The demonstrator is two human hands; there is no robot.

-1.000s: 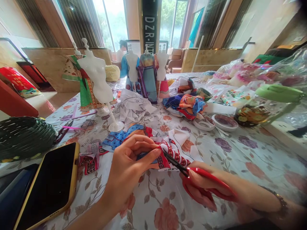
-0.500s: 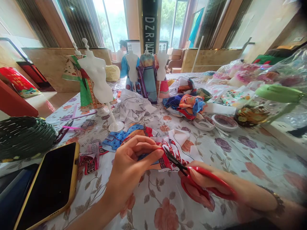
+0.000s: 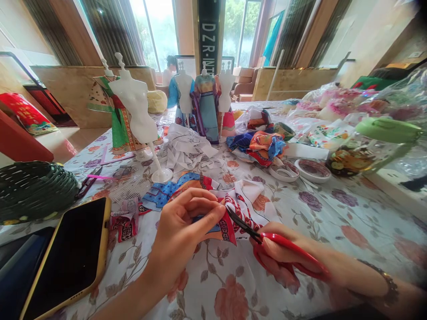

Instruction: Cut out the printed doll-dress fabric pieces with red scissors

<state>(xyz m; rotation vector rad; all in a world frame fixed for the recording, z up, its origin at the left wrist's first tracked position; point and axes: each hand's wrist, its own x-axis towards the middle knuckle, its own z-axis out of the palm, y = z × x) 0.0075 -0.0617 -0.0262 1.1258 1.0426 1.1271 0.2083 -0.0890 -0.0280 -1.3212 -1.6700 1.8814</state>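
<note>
Between thumb and fingers, my left hand pinches a printed fabric piece with orange, blue and red bands. My right hand is wrapped round the red handles of a pair of scissors. The dark blades lie at the red edge of the fabric, close to my left fingertips, and look nearly closed. A white fabric part with red pattern spreads just behind the blades. Blue star-printed fabric lies beyond my left hand. A small red and pink patterned scrap rests to its left.
A bare white mannequin stands ahead, near dressed mannequins and white scraps. Left are a phone and a dark woven basket. Right are tape rolls, folded fabrics and a green-lidded jar.
The scissor blades have come closer together along the fabric's red edge. The fabric's lower right corner now hangs apart from the white part. My left hand has hardly moved.
</note>
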